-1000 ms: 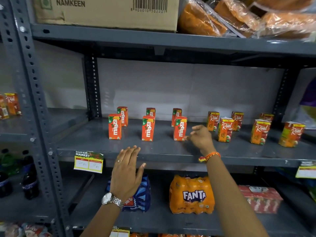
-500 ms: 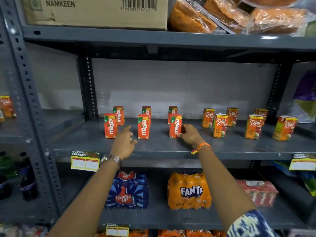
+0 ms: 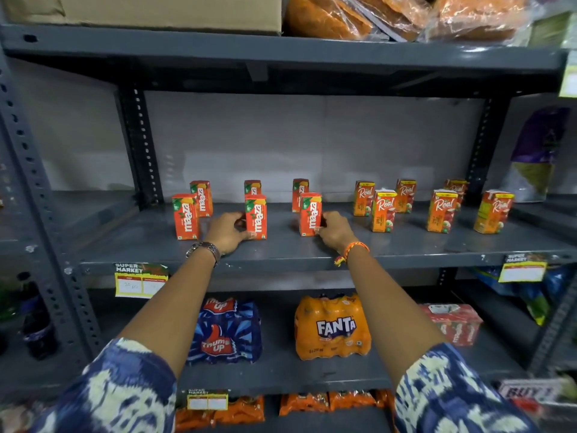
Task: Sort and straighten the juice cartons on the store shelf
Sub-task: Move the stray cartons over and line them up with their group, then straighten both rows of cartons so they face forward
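Note:
Several red Maaza cartons stand upright in two rows on the grey middle shelf (image 3: pixel 281 251). My left hand (image 3: pixel 226 232) grips the middle front Maaza carton (image 3: pixel 256 215) from its left side, thumb at its base. From the right, the fingers of my right hand (image 3: pixel 335 231) hold the right front Maaza carton (image 3: pixel 311 212) by its edge. The left front Maaza carton (image 3: pixel 185 217) stands untouched. To the right, several orange Real cartons (image 3: pixel 383 210) stand in a looser group; the rightmost Real carton (image 3: pixel 493 212) is turned at an angle.
A Thums Up pack (image 3: pixel 226 331), a Fanta pack (image 3: pixel 332 328) and a red pack (image 3: pixel 452 323) sit on the shelf below. A cardboard box (image 3: pixel 156 10) and bagged snacks (image 3: pixel 406 14) lie overhead. Price tags (image 3: pixel 140 281) hang on the shelf edge. Perforated uprights (image 3: pixel 142 145) frame the bay.
My left hand rose from below the shelf edge and closed on the middle front Maaza carton. My right hand moved in against the right front Maaza carton. The camera moved closer.

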Demonstrator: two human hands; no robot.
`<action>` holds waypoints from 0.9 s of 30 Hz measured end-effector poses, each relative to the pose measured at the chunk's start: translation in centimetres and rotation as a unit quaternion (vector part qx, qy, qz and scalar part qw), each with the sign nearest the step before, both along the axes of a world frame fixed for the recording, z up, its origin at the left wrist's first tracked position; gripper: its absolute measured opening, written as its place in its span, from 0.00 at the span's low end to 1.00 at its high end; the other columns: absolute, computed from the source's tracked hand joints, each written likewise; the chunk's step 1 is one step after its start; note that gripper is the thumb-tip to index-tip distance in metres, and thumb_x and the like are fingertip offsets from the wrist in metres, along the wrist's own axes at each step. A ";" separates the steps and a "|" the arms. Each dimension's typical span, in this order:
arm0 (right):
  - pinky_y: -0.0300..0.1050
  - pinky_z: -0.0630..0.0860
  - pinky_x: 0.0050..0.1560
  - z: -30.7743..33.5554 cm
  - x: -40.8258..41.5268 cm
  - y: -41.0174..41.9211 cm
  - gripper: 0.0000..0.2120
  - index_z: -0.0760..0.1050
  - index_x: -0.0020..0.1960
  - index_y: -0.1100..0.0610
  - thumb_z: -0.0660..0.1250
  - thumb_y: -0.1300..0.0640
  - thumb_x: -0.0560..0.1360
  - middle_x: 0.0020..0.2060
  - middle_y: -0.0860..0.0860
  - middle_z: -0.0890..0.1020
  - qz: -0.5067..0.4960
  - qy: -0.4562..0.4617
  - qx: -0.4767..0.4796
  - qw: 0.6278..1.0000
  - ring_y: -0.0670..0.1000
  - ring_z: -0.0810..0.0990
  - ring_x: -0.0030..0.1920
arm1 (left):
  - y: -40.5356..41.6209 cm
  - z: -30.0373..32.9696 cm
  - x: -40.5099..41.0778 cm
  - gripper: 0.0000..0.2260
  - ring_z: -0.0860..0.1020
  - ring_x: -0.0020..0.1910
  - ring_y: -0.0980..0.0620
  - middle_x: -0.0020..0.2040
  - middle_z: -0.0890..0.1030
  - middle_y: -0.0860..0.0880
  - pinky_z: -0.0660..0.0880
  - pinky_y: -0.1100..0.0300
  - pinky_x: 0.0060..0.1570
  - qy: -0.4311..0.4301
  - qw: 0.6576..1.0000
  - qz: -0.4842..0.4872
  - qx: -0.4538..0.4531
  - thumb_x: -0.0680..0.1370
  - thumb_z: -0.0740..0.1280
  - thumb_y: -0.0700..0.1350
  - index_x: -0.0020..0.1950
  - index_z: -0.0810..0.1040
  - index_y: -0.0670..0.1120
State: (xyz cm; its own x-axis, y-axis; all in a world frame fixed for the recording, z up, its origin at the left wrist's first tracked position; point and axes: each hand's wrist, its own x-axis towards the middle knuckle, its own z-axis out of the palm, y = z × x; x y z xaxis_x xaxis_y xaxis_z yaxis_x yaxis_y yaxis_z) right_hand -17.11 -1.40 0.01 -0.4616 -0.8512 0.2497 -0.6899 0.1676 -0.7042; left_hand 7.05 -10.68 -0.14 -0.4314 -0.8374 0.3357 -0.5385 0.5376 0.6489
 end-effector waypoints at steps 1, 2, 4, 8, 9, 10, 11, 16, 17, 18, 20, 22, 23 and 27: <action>0.55 0.75 0.64 0.0 0.1 0.3 0.15 0.79 0.61 0.63 0.70 0.60 0.75 0.58 0.60 0.83 -0.005 0.004 -0.002 1.000 0.60 0.81 0.60 | 0.0 -0.1 0.1 0.21 0.81 0.56 0.47 0.59 0.83 0.46 0.73 0.48 0.64 0.000 1.000 0.000 0.000 0.72 0.75 0.47 0.64 0.78 0.44; 0.56 0.75 0.64 0.1 0.4 0.6 0.16 0.79 0.60 0.63 0.70 0.59 0.75 0.58 0.60 0.83 -0.009 0.010 -0.006 1.000 0.60 0.81 0.60 | 0.0 -0.1 0.1 0.21 0.81 0.57 0.47 0.59 0.83 0.46 0.73 0.47 0.64 0.001 1.000 0.001 0.000 0.72 0.75 0.47 0.64 0.78 0.45; 0.55 0.75 0.63 0.1 0.8 1.0 0.16 0.78 0.61 0.64 0.70 0.59 0.75 0.58 0.61 0.83 -0.013 0.016 -0.008 1.000 0.61 0.81 0.60 | 0.0 -0.4 0.1 0.21 0.80 0.57 0.47 0.59 0.83 0.46 0.73 0.46 0.65 -0.001 1.000 0.006 0.002 0.72 0.74 0.47 0.64 0.78 0.45; 0.54 0.76 0.62 -0.3 0.7 1.1 0.18 0.78 0.61 0.65 0.71 0.57 0.74 0.59 0.60 0.83 -0.012 0.019 -0.002 1.000 0.60 0.81 0.59 | 0.1 -0.7 0.1 0.20 0.81 0.57 0.48 0.59 0.83 0.46 0.73 0.46 0.65 0.007 1.000 0.005 0.011 0.72 0.74 0.46 0.64 0.79 0.44; 0.54 0.76 0.61 -0.3 0.6 1.0 0.17 0.79 0.60 0.65 0.71 0.57 0.74 0.58 0.60 0.83 -0.012 0.023 -0.001 1.000 0.60 0.81 0.59 | 0.0 -0.8 0.1 0.20 0.81 0.57 0.48 0.59 0.83 0.46 0.73 0.46 0.65 0.012 1.000 0.003 0.012 0.72 0.74 0.46 0.63 0.79 0.44; 0.54 0.77 0.60 -0.3 0.5 1.0 0.17 0.79 0.59 0.65 0.71 0.57 0.74 0.57 0.60 0.83 -0.013 0.026 -0.003 1.000 0.60 0.82 0.58 | 0.0 -0.8 0.1 0.20 0.81 0.57 0.48 0.59 0.83 0.46 0.73 0.45 0.65 0.014 1.000 0.002 0.012 0.72 0.75 0.46 0.63 0.79 0.43; 0.54 0.77 0.60 -0.3 0.5 0.9 0.16 0.79 0.59 0.65 0.71 0.57 0.74 0.57 0.61 0.83 -0.016 0.027 -0.005 1.000 0.61 0.82 0.57 | 0.0 -0.8 0.1 0.20 0.81 0.56 0.48 0.59 0.83 0.46 0.73 0.45 0.65 0.014 1.000 0.001 0.011 0.72 0.75 0.46 0.63 0.79 0.43; 0.53 0.76 0.58 -0.3 0.2 0.9 0.19 0.77 0.61 0.64 0.72 0.55 0.74 0.58 0.60 0.82 -0.018 0.020 0.012 1.000 0.60 0.81 0.58 | -0.2 -0.7 0.0 0.19 0.81 0.57 0.47 0.59 0.83 0.45 0.73 0.46 0.64 0.011 1.000 0.006 0.002 0.73 0.74 0.46 0.63 0.79 0.43; 0.53 0.77 0.57 -0.4 0.1 0.9 0.19 0.77 0.61 0.64 0.72 0.55 0.74 0.58 0.60 0.82 -0.019 0.019 0.013 1.000 0.59 0.81 0.58 | -0.2 -0.7 -0.1 0.19 0.81 0.57 0.47 0.59 0.83 0.45 0.73 0.46 0.64 0.011 1.000 0.006 0.000 0.73 0.74 0.46 0.63 0.79 0.43; 0.52 0.77 0.57 -0.4 0.1 0.9 0.19 0.77 0.61 0.64 0.71 0.55 0.74 0.58 0.60 0.82 -0.019 0.021 0.011 1.000 0.59 0.81 0.58 | -0.2 -0.7 -0.1 0.20 0.81 0.57 0.47 0.59 0.83 0.45 0.73 0.46 0.64 0.009 1.000 0.005 -0.001 0.73 0.74 0.46 0.63 0.79 0.43; 0.52 0.77 0.57 -0.5 0.0 0.8 0.19 0.77 0.61 0.64 0.71 0.55 0.74 0.58 0.60 0.82 -0.019 0.022 0.008 1.000 0.59 0.82 0.58 | -0.1 -0.8 -0.1 0.20 0.80 0.58 0.46 0.59 0.83 0.45 0.73 0.46 0.65 0.010 1.000 0.003 0.001 0.73 0.74 0.45 0.63 0.79 0.43; 0.53 0.76 0.58 -0.5 0.2 0.8 0.19 0.77 0.61 0.64 0.71 0.55 0.74 0.58 0.60 0.82 -0.019 0.015 0.005 1.000 0.59 0.82 0.58 | -0.1 -0.9 0.0 0.20 0.80 0.58 0.46 0.60 0.83 0.45 0.73 0.45 0.65 0.007 1.000 0.004 -0.002 0.73 0.73 0.45 0.64 0.78 0.43; 0.53 0.76 0.59 -0.5 0.3 0.8 0.19 0.77 0.62 0.64 0.71 0.55 0.75 0.59 0.60 0.82 -0.021 0.013 0.004 1.000 0.59 0.81 0.58 | -0.2 -1.0 0.1 0.20 0.80 0.58 0.46 0.60 0.83 0.45 0.73 0.45 0.65 0.008 1.000 0.003 -0.004 0.73 0.73 0.45 0.64 0.78 0.43; 0.53 0.76 0.59 -0.5 0.3 0.9 0.19 0.76 0.63 0.64 0.70 0.55 0.75 0.59 0.60 0.82 -0.021 0.017 0.000 1.000 0.59 0.81 0.59 | -0.1 -0.8 0.0 0.20 0.81 0.56 0.47 0.59 0.83 0.45 0.74 0.46 0.64 0.013 1.000 0.000 -0.002 0.72 0.74 0.46 0.63 0.79 0.43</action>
